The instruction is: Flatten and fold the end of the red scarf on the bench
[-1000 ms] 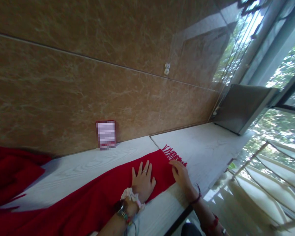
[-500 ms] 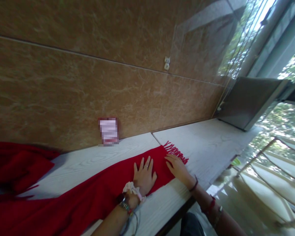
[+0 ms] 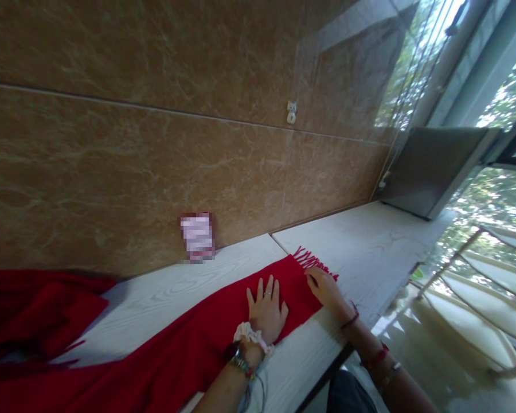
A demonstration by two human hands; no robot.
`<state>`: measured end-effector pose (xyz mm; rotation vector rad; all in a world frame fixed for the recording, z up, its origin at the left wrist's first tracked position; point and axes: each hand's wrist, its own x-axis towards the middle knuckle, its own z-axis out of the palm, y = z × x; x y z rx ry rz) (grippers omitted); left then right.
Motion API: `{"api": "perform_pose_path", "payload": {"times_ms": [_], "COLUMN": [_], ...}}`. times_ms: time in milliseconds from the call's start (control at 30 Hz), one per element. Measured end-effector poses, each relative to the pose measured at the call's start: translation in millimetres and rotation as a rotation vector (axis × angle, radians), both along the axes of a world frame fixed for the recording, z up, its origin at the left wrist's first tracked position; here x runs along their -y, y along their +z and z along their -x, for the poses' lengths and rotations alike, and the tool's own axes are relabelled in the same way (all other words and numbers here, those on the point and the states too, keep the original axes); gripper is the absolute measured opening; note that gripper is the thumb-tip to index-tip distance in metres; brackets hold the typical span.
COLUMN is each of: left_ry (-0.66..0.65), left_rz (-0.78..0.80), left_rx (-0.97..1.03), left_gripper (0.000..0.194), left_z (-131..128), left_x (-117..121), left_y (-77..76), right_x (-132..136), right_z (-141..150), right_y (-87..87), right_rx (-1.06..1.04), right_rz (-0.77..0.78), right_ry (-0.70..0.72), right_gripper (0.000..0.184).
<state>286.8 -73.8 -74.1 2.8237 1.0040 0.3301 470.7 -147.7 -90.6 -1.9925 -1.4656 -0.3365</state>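
Note:
A long red scarf lies stretched along the white wood-grain counter, its fringed end pointing right. My left hand presses flat on the scarf with fingers spread; a ring, a pale scrunchie and bracelets are on it. At the fringe end, my right hand rests on the cloth with its fingers slightly bent, thumb close to the index finger. Its fingertips touch the scarf beside the fringe, and the cloth there looks flat. The palm side of both hands is hidden.
More red cloth is bunched at the left. A small blurred card leans on the brown tiled wall. A grey appliance stands at the counter's far end. White slatted racks are at the right, below counter height.
My right hand has slid a little toward the fringe, its fingers drawn in more. The left hand stays flat on the scarf. The view has shifted slightly.

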Motion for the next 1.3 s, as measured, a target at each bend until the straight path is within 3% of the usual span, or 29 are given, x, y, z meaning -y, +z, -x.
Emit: {"api": "perform_pose_path", "payload": {"times_ms": [300, 867, 1300], "left_ry": [-0.003, -0.032, -0.053], "left_rz": [0.042, 0.014, 0.014], "left_rx": [0.031, 0.008, -0.037], "left_gripper": [0.055, 0.055, 0.055], "left_z": [1, 5, 9], "left_x": [1, 3, -2], "left_y": [-3.2, -1.0, 0.7], "right_x": [4, 20, 6], "right_z": [-6, 5, 3], "right_y": [-8.6, -0.8, 5.6], "right_rx": [0.027, -0.064, 0.021], "right_rz": [-0.035, -0.057, 0.014], "right_ry": [0.007, 0.095, 0.05], "right_gripper": [0.025, 0.035, 0.028]}}
